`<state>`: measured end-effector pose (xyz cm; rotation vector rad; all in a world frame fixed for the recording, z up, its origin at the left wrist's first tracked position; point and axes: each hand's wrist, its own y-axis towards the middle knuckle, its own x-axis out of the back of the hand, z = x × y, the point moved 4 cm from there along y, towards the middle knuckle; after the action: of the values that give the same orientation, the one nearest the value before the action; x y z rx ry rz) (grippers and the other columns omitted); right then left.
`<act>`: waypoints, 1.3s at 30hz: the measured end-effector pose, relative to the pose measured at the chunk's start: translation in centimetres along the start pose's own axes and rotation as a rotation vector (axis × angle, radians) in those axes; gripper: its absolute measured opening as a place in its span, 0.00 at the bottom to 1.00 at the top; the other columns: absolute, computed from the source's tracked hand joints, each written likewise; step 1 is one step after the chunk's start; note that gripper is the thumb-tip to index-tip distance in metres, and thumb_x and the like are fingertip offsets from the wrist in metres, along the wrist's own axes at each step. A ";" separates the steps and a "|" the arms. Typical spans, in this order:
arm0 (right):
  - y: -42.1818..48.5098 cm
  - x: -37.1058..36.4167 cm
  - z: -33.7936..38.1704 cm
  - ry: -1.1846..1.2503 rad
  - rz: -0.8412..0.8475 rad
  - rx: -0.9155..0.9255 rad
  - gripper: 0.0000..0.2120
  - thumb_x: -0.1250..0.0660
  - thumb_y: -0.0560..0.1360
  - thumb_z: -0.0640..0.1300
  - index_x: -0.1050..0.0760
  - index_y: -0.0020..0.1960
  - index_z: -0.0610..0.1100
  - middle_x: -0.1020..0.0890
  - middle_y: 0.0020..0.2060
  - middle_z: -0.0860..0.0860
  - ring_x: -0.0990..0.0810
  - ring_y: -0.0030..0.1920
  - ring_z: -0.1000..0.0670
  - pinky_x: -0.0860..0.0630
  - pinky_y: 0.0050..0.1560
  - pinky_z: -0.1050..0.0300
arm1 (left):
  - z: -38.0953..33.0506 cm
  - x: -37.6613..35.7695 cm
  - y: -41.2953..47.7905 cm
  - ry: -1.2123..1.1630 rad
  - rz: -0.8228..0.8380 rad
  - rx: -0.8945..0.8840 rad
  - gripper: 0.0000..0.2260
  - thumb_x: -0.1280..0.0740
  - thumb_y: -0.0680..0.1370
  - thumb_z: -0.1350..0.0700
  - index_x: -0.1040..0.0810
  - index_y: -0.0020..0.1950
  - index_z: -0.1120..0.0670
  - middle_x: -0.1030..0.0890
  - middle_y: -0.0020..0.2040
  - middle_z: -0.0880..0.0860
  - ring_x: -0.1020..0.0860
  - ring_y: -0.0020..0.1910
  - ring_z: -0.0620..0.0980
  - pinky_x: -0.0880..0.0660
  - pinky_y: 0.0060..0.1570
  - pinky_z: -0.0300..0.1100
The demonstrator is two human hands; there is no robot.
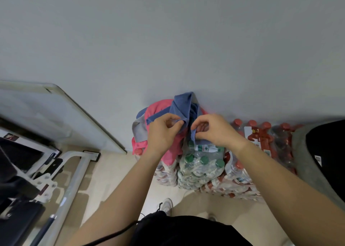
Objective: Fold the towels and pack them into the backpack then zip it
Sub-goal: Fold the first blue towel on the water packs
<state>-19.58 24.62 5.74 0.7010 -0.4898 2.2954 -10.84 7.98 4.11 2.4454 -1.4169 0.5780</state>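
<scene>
A blue towel [182,106] hangs bunched against the wall above a stack of bottled-water packs. My left hand [163,131] pinches one edge of it and my right hand [212,129] pinches another edge just beside, both held close together. Under the blue towel lie a pink towel [158,107] and a grey towel [139,130], draped over the packs. A black and grey bag [323,156], possibly the backpack, shows at the right edge, partly cut off.
Shrink-wrapped packs of green-capped bottles [201,163] and red-capped bottles [261,133] are stacked on the floor against the wall. A white board [56,115] leans at the left, with a white metal frame [74,167] and dark equipment below it. My shoes [167,205] stand on beige tiles.
</scene>
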 end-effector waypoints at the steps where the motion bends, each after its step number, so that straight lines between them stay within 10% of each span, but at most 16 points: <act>1: 0.2 0.0 0.2 -0.025 0.012 0.008 0.07 0.24 0.70 0.41 0.18 0.43 0.51 0.17 0.37 0.54 0.19 0.38 0.57 0.22 0.42 0.60 | 0.1 0.0 -0.1 0.001 0.014 0.000 0.03 0.28 0.74 0.49 0.17 0.44 0.47 0.16 0.37 0.45 0.17 0.39 0.42 0.20 0.46 0.47; 20: 2.3 0.1 1.3 -0.150 -0.193 -0.051 0.15 0.27 0.69 0.57 0.26 0.30 0.51 0.22 0.25 0.58 0.24 0.30 0.56 0.26 0.34 0.53 | -0.3 -0.2 -1.1 -0.254 0.150 0.033 0.08 0.28 0.77 0.58 0.17 0.54 0.49 0.14 0.46 0.47 0.16 0.49 0.43 0.21 0.51 0.39; 31: 1.0 -0.7 -0.1 -0.125 0.147 -0.008 0.06 0.30 0.76 0.49 0.17 0.52 0.52 0.17 0.43 0.63 0.22 0.42 0.70 0.28 0.44 0.69 | -0.8 6.6 1.3 0.076 -0.132 -0.140 0.08 0.32 0.77 0.63 0.19 0.47 0.49 0.17 0.41 0.44 0.20 0.41 0.36 0.28 0.43 0.29; 36: 0.8 -4.4 0.1 -0.212 0.364 0.026 0.13 0.39 0.77 0.45 0.22 0.52 0.36 0.19 0.47 0.38 0.17 0.36 0.48 0.20 0.45 0.45 | 0.4 11.8 2.2 0.104 -0.327 -0.084 0.08 0.34 0.77 0.62 0.20 0.47 0.48 0.18 0.43 0.39 0.21 0.42 0.38 0.23 0.44 0.40; 39: 1.9 -4.0 0.6 -0.177 0.177 0.036 0.08 0.35 0.76 0.45 0.18 0.51 0.48 0.14 0.44 0.51 0.20 0.34 0.59 0.19 0.45 0.51 | 0.4 12.7 2.0 0.139 -0.303 -0.073 0.07 0.35 0.78 0.61 0.19 0.48 0.49 0.18 0.43 0.39 0.21 0.43 0.37 0.24 0.45 0.39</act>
<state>-18.17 21.03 3.58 0.9162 -0.6147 2.4237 -6.87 -2.95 9.68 2.4433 -0.9727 0.6001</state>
